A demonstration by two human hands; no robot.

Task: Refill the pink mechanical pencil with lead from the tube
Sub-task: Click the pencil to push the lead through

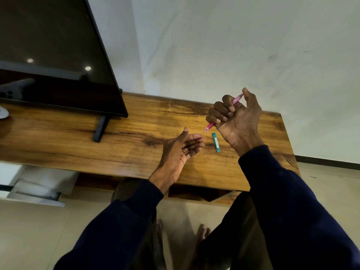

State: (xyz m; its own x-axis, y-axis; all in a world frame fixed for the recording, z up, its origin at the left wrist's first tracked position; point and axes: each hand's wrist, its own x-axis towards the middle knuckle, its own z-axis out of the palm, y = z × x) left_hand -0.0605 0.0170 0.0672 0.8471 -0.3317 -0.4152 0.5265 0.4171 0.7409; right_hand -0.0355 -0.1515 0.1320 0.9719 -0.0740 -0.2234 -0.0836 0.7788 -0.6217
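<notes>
My right hand (234,118) is closed around the pink mechanical pencil (209,127), thumb resting on its top end, tip pointing down and left. The tip hovers just above the fingertips of my left hand (182,151), which is held palm up, fingers slightly curled and holding nothing I can see. The teal lead tube (216,142) lies flat on the wooden table (120,145), between the two hands and below the right one.
A dark TV screen (50,47) on a black stand (100,128) fills the table's left half. A white wall rises behind the table. The table's right edge is near my right forearm. My bare feet show on the tiled floor below.
</notes>
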